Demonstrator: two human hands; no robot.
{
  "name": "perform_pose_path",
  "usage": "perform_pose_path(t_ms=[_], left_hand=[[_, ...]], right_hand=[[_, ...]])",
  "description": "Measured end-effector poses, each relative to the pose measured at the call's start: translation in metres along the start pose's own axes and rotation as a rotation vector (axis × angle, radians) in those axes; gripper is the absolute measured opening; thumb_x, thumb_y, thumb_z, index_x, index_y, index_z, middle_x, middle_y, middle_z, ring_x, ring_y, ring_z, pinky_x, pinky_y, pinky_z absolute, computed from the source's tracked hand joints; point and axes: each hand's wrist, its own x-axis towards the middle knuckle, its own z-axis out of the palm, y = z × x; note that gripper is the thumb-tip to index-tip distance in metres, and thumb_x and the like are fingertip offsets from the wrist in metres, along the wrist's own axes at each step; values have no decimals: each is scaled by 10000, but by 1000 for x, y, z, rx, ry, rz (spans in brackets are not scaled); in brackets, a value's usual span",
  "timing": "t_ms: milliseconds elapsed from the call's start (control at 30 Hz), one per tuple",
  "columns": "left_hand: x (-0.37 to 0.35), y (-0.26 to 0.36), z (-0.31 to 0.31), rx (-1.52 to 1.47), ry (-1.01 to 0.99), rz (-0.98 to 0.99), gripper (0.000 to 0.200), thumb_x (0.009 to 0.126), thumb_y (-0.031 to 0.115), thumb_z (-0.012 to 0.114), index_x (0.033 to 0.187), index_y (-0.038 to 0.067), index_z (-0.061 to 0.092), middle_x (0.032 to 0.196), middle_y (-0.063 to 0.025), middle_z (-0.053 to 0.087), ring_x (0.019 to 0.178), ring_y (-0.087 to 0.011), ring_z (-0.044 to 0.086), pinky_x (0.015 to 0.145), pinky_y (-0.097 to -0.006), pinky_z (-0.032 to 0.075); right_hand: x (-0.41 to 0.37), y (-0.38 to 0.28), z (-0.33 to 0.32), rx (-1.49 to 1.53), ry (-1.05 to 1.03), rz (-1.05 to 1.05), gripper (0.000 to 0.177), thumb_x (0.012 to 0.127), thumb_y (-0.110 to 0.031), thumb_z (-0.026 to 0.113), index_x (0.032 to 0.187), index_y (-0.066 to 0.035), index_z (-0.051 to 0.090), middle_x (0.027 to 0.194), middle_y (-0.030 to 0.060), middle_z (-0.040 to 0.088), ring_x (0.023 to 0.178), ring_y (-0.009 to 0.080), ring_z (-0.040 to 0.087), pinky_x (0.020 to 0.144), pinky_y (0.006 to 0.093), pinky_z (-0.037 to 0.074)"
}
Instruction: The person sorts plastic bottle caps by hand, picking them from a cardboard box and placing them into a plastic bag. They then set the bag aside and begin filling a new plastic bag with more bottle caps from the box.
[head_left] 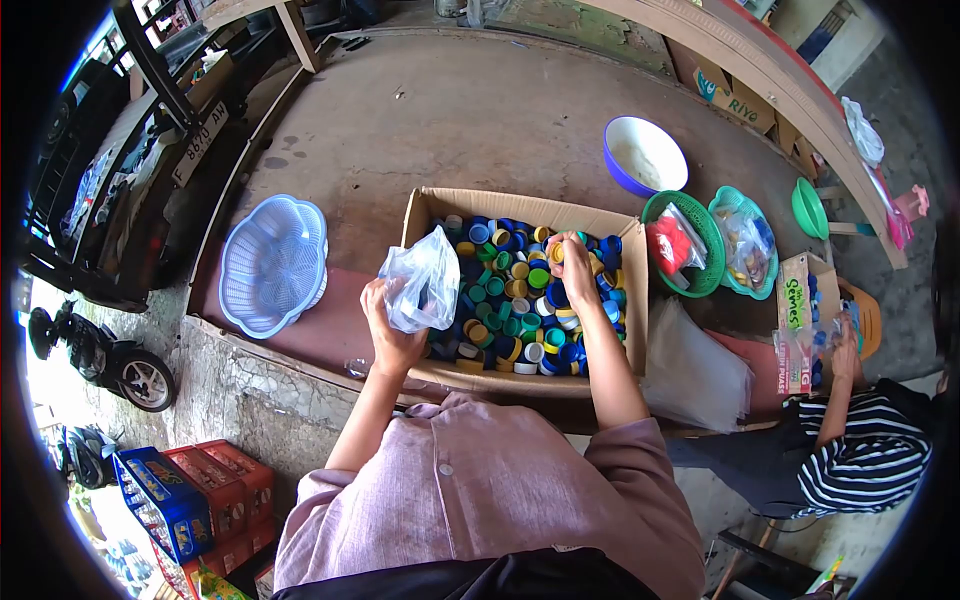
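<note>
A cardboard box [632, 300] in front of me holds a heap of plastic bottle caps [505, 295] in blue, green, yellow and white. My left hand [393, 335] is closed on a clear plastic bag [425, 275] over the box's left side; whatever lies inside the bag is hard to make out. Above the heap's right part, my right hand [575, 270] pinches a yellow bottle cap [556, 253]. Its fingertips are partly hidden behind the back of the hand.
A pale blue basket [245, 265] stands on the table [350, 120] at left. Right of the box are a purple-rimmed bowl [645, 160], a green basket [715, 275] and plastic sheets [690, 365]. A co-worker in a striped top [865, 455] reaches into a smaller box [800, 270].
</note>
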Motion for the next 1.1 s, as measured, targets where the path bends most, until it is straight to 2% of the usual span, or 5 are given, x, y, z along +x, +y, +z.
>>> perform_pose_path(t_ms=[167,267,933,1033,1100], left_hand=[[1,1,0,-6,9,8,587,613,96,722,1109,39,414,1015,-148,495,922,-336,460,848,-440,341],[0,1,-1,-9,-1,1,577,621,99,719,1108,32,416,1022,-152,495,930,-341,454,854,-440,340],[0,1,0,-12,9,3,570,629,105,715,1107,21,416,1009,-157,496,924,-343,451,849,-441,341],[0,0,0,-17,12,6,563,631,116,715,1103,24,421,1008,-153,498,916,-340,457,845,-437,341],[1,1,0,-20,10,5,562,631,121,717,1101,25,422,1006,-150,500,911,-339,460,843,-438,341]], right_hand=[[2,-2,-3,69,26,-123,108,830,-163,490,818,-58,470,619,-11,451,459,43,347,427,178,274],[-3,-3,0,-274,74,-194,136,827,-196,471,809,-61,472,659,6,482,491,47,370,448,191,297],[-7,-18,5,-178,-31,-64,161,834,-211,517,933,-119,604,829,-13,510,757,93,481,625,243,387],[-7,-18,2,-934,17,-789,201,838,-102,527,1025,-51,581,887,81,543,760,159,526,671,257,430],[-6,-19,1,-813,11,-707,239,842,-113,527,1073,-61,558,949,79,546,808,151,524,679,246,423]])
